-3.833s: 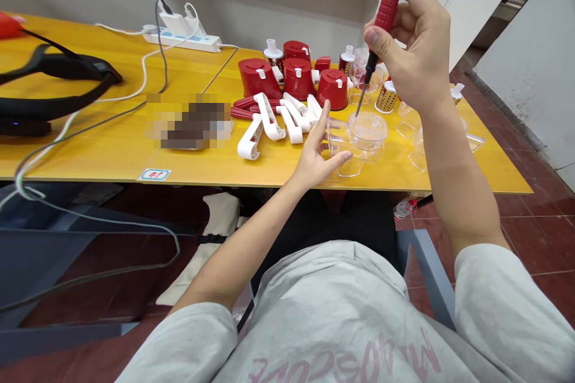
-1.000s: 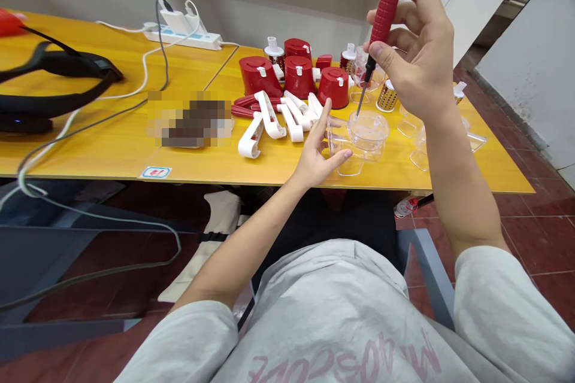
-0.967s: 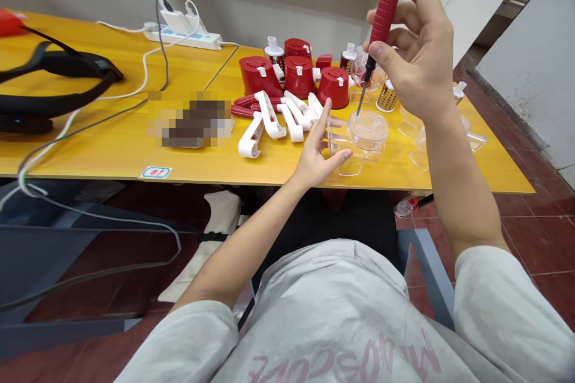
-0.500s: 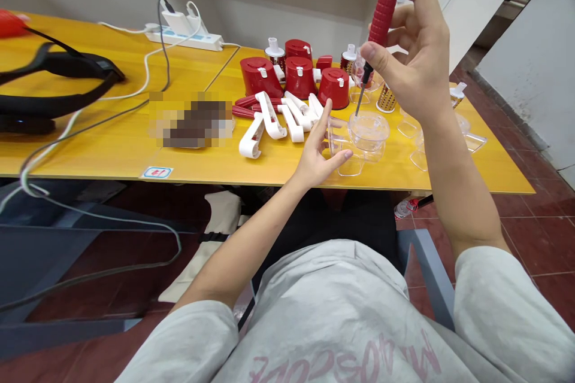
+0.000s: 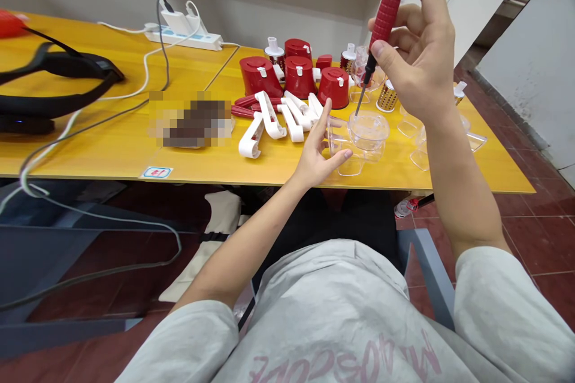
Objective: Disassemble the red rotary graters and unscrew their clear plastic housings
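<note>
Right grip (image 5: 417, 63): pinching screwdriver (image 5: 383, 22), tilted, tip at clear housing (image 5: 369, 133). Left grip (image 5: 315, 158): clasped around the housing's left end. Housing location: on counter (image 5: 206, 166), near front edge.

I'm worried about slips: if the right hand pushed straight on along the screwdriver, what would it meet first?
Probably the clear plastic part: the screwdriver points down at its round top, though exact contact is unclear.
</note>
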`<state>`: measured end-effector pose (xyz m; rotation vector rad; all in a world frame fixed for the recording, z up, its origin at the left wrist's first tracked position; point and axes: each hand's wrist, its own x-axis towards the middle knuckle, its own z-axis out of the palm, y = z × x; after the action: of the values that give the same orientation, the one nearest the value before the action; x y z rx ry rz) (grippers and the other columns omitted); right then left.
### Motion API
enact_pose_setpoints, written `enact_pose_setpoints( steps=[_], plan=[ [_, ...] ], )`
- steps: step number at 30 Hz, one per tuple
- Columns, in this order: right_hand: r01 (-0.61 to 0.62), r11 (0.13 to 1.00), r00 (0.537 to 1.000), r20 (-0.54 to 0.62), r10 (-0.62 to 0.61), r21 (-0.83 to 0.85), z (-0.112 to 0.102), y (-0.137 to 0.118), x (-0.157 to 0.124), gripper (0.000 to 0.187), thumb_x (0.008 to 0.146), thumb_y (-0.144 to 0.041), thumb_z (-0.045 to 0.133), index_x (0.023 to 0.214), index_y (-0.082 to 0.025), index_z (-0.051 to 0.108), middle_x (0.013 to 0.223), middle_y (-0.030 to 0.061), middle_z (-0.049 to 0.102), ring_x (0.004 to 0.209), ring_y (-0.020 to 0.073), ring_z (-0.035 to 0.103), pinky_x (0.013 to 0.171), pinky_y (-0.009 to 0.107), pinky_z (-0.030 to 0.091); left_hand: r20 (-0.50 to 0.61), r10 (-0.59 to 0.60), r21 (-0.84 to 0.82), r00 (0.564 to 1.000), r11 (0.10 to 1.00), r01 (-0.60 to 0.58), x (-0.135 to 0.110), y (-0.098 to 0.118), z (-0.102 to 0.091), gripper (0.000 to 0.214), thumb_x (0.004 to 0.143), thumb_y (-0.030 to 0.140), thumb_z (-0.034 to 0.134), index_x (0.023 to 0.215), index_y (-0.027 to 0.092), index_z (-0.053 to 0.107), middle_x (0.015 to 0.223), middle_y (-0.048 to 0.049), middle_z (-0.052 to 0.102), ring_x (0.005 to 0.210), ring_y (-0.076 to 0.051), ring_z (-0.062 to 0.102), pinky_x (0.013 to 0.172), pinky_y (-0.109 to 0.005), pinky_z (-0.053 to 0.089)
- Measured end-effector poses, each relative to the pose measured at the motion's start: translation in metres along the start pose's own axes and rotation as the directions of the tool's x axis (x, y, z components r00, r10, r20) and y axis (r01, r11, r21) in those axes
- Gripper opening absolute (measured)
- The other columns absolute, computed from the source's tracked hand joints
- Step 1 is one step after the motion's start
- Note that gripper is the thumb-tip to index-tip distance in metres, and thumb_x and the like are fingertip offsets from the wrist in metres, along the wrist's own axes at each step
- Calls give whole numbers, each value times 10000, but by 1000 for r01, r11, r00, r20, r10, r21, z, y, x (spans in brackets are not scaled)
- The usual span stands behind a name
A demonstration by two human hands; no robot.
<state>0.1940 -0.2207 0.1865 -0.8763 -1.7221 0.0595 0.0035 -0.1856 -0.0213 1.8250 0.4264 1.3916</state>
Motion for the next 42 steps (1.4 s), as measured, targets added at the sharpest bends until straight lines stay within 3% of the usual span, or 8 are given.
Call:
enact_pose_setpoints(
  steps=[3,6,12,18,22,32,36,42],
  plan=[
    [-3,1000,1000,29,2,21,1,-2,0,519,859,-414,770,1346,-549,652,1421,-85,754,1224,294,778,911,457,741,-8,6,-13,1000,1000,-6,0,-1,0,1161,881,777,883,1823,444,292,1420,-103,635,1051,-220,644,905,-367,659],
    [0,1000,999,34,0,-8,1,-5,0,467,887,-445,771,1321,-578,665,1274,-67,785,1234,307,781,851,462,748,11,10,2,1000,1000,-10,0,-3,-1,1182,884,814,856,1832,456,247,1441,-112,628,1088,-243,672,894,-379,668],
    [-24,998,1000,2,24,-61,2,-4,1,585,812,-413,843,1343,-572,654,1480,-113,731,1148,291,788,794,428,762,19,18,3,1000,1000,-18,0,-5,0,1203,881,850,832,1838,467,211,1450,-113,623,1100,-259,712,910,-412,682],
    [61,998,998,14,-61,15,-2,-3,-2,582,897,-327,749,1385,-619,624,1617,-138,621,1316,294,746,876,459,768,7,37,40,999,999,-37,0,-4,0,1179,907,864,790,1844,458,200,1452,-115,629,1078,-244,703,905,-412,686],
    [62,998,997,33,-63,16,-4,-3,-5,650,904,-274,715,1410,-666,601,1648,-179,585,1349,283,732,873,456,768,22,22,35,1000,999,-22,0,-7,-1,1179,913,860,785,1844,460,183,1475,-117,615,1079,-235,673,921,-406,678],
    [-12,1000,1000,23,12,-9,-1,-5,-3,717,793,-304,747,1404,-657,615,1672,-202,573,1537,327,624,1006,518,767,8,3,37,1000,999,-3,0,-1,1,1188,904,902,751,1846,441,194,1535,-129,619,1104,-244,669,934,-416,682],
    [-26,1000,999,30,26,-12,-2,-8,-3,720,792,-304,743,1415,-644,623,1689,-203,557,1557,345,605,935,519,780,27,-11,18,1000,1000,11,0,0,1,1176,910,861,779,1843,445,196,1642,-139,561,1129,-240,661,949,-414,682],
    [-21,1000,999,29,21,-8,-2,-6,-4,717,809,-298,719,1439,-626,625,1699,-197,551,1583,362,584,858,508,784,-10,-16,0,1000,1000,16,-1,-1,2,1207,872,863,821,1840,444,235,1622,-129,578,1093,-211,667,913,-349,669]
  ],
)
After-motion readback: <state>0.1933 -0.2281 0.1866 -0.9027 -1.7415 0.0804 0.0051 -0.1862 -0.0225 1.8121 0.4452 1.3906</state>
